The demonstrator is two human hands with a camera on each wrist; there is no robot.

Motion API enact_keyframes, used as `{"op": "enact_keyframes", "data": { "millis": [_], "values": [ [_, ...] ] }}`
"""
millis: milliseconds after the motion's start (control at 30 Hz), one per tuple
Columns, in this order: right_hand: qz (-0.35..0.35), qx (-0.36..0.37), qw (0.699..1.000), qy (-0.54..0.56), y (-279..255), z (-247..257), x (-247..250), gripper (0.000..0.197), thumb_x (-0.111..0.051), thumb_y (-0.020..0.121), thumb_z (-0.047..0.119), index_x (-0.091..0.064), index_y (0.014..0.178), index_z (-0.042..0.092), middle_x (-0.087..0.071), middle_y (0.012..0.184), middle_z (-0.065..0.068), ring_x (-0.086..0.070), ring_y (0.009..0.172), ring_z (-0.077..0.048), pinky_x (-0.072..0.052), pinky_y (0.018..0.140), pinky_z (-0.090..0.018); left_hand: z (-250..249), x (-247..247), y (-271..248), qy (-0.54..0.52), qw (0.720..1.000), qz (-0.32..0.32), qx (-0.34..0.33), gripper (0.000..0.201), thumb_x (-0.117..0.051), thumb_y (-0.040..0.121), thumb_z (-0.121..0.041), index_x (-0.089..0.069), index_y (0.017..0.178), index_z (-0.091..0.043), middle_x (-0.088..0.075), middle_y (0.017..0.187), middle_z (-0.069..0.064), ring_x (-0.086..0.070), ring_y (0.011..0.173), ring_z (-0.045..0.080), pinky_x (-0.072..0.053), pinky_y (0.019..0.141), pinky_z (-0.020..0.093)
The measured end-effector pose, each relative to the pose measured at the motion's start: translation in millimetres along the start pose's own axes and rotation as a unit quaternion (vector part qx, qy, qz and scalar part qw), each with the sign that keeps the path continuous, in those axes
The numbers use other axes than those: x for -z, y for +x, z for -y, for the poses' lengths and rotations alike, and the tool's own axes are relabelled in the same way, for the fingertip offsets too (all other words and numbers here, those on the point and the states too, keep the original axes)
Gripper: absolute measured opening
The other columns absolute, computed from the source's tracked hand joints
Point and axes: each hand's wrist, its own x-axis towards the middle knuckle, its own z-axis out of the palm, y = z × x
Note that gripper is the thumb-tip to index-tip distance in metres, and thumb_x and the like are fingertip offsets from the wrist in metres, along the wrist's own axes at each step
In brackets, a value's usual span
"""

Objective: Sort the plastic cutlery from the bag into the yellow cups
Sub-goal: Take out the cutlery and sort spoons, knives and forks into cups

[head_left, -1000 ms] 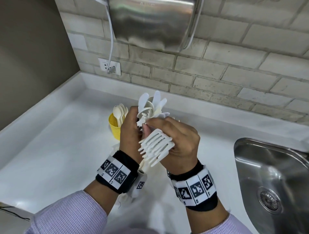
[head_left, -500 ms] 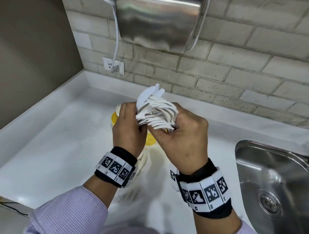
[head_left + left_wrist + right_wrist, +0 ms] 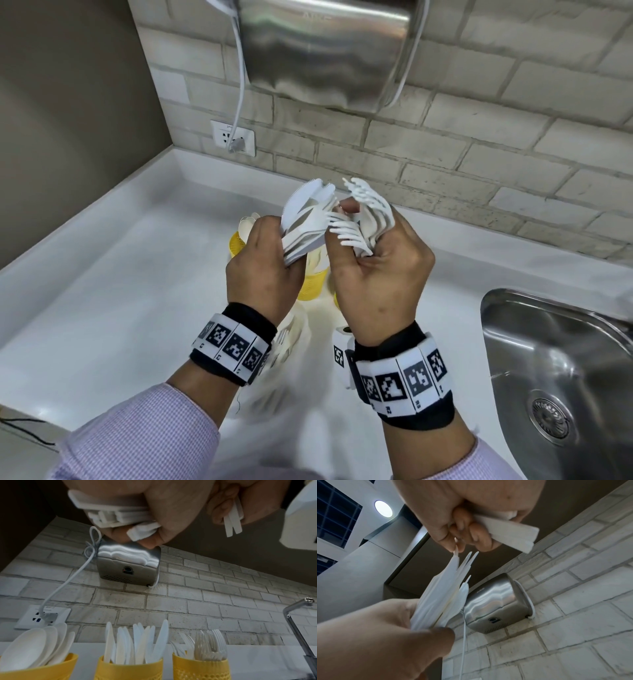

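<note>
Gripping knives (image 3: 303, 219) in my left hand (image 3: 263, 270) and forks (image 3: 363, 219) in my right hand (image 3: 380, 274), both fists closed; the cups (image 3: 128, 668) below my fingers are filling, the handfuls are waiting.

White cutlery (image 3: 318, 219) above yellow cups (image 3: 128, 669)

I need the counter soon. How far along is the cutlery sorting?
Well underway. Done: the spoon cup, knife cup and fork cup each hold their own kind. In hand: the left hand grips knives, the right hand forks. Left: dropping these in, plus cutlery blurred in the bag.
</note>
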Motion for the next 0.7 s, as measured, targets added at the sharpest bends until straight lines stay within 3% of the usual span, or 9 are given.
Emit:
{"op": "enact_keyframes", "data": {
  "millis": [133, 200, 267, 367, 433, 533, 600, 700],
  "values": [
    [0.047, -0.03, 0.995, -0.085, 3.0, -5.6, -3.7, 0.011, -0.076, 0.083, 0.018, -0.071, 0.086, 0.009, -0.061, 0.083, 0.0, -0.059, 0.07, -0.014, -0.048, 0.065, -0.024, -0.2, -1.0, -0.6, 0.012, 1.0, -0.005, -0.007, 0.021, -0.065, 0.089, -0.024, -0.053, 0.104, -0.016, -0.062, 0.101, 0.0, -0.061, 0.084, 0.031, -0.05, 0.066, 0.039],
    [0.038, -0.042, 0.995, -0.079, 3.5, -5.9, -3.7, 0.01, -0.076, 0.085, 0.015, -0.071, 0.085, 0.007, -0.064, 0.085, -0.003, -0.059, 0.072, -0.012, -0.047, 0.067, -0.017, -0.3, -1.7, -1.2, 0.019, 1.0, -0.002, -0.012, 0.02, -0.065, 0.087, -0.021, -0.051, 0.101, -0.016, -0.061, 0.098, 0.001, -0.06, 0.083, 0.033, -0.049, 0.064, 0.039],
    [-0.026, -0.05, 0.998, -0.037, 3.2, -2.5, -2.3, 0.007, -0.074, 0.087, 0.012, -0.071, 0.085, 0.006, -0.068, 0.085, -0.007, -0.06, 0.075, -0.01, -0.044, 0.071, -0.009, -1.2, -1.6, -0.8, 0.017, 1.0, 0.001, -0.009, 0.021, -0.065, 0.085, -0.019, -0.05, 0.1, -0.016, -0.06, 0.096, 0.001, -0.058, 0.081, 0.033, -0.048, 0.063, 0.039],
    [-0.108, -0.076, 0.991, 0.027, 2.0, 0.6, -1.9, 0.013, -0.07, 0.091, 0.02, -0.072, 0.095, 0.008, -0.072, 0.092, -0.006, -0.07, 0.086, -0.014, -0.054, 0.082, -0.023, -2.2, -0.2, -0.5, 0.002, 1.0, 0.003, -0.003, 0.023, -0.065, 0.082, -0.016, -0.05, 0.099, -0.016, -0.057, 0.091, -0.002, -0.054, 0.077, 0.03, -0.049, 0.063, 0.039],
    [-0.061, -0.136, 0.987, 0.062, 3.3, 2.6, -3.7, 0.018, -0.072, 0.091, 0.025, -0.07, 0.102, 0.011, -0.074, 0.095, -0.002, -0.072, 0.091, -0.015, -0.056, 0.085, -0.031, -3.0, 0.6, -0.7, -0.001, 1.0, 0.002, -0.006, 0.025, -0.065, 0.082, -0.015, -0.05, 0.101, -0.016, -0.058, 0.093, -0.001, -0.055, 0.078, 0.03, -0.047, 0.063, 0.037],
    [0.006, -0.195, 0.978, 0.074, 4.2, 1.9, -3.6, 0.02, -0.081, 0.086, 0.026, -0.071, 0.099, 0.015, -0.074, 0.087, 0.004, -0.071, 0.082, -0.009, -0.056, 0.079, -0.024, -4.2, 0.6, -2.2, -0.002, 1.0, 0.008, -0.003, 0.026, -0.067, 0.082, -0.014, -0.05, 0.102, -0.014, -0.059, 0.096, 0.001, -0.057, 0.081, 0.032, -0.042, 0.063, 0.033],
    [-0.001, -0.202, 0.976, 0.079, 5.7, 3.3, -1.5, 0.015, -0.082, 0.085, 0.023, -0.072, 0.094, 0.015, -0.074, 0.083, 0.004, -0.07, 0.078, -0.007, -0.054, 0.076, -0.019, -4.7, 0.8, -2.7, 0.002, 1.0, 0.01, -0.003, 0.026, -0.067, 0.082, -0.014, -0.05, 0.102, -0.014, -0.059, 0.096, 0.001, -0.057, 0.081, 0.032, -0.042, 0.064, 0.033],
    [-0.039, -0.231, 0.963, 0.133, 8.4, 4.8, 0.4, 0.014, -0.077, 0.09, 0.018, -0.072, 0.1, 0.011, -0.075, 0.09, 0.001, -0.071, 0.084, -0.01, -0.054, 0.08, -0.021, -6.4, 0.3, -2.2, 0.011, 1.0, 0.018, 0.002, 0.025, -0.065, 0.083, -0.014, -0.044, 0.096, -0.02, -0.056, 0.093, -0.002, -0.053, 0.078, 0.029, -0.037, 0.063, 0.031]
  ]
}}
